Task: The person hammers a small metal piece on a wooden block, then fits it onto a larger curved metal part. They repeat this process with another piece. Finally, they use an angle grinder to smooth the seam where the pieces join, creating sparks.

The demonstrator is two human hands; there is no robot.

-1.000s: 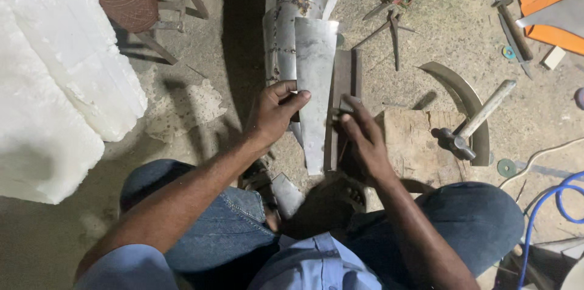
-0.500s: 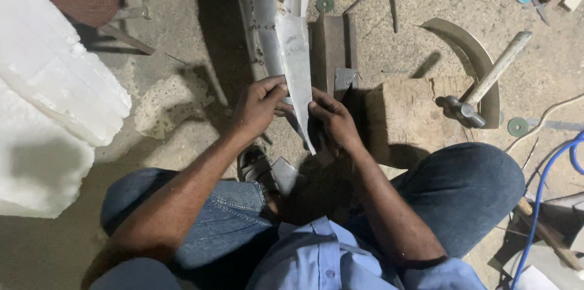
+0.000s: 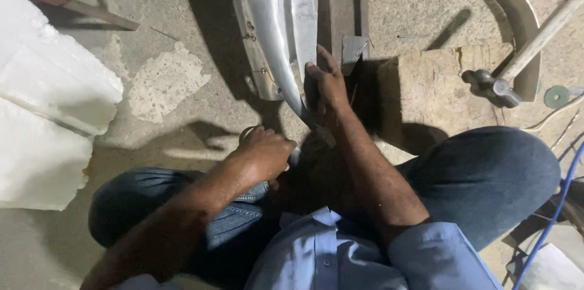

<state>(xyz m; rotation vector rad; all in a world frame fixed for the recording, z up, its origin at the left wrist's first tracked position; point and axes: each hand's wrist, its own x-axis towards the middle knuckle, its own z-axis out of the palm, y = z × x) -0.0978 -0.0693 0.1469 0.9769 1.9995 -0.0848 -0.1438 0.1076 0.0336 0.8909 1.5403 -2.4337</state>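
Head view: one curved sheet-metal piece (image 3: 271, 34) lies on the floor before the knees. The right hand (image 3: 328, 83) presses flat on its lower edge, fingers spread, gripping nothing. The left hand (image 3: 264, 153) is closed near the knee; I cannot tell on what. One hammer (image 3: 517, 65) rests by one wooden block (image 3: 426, 92). Two white foam slabs (image 3: 48, 107) lie left.
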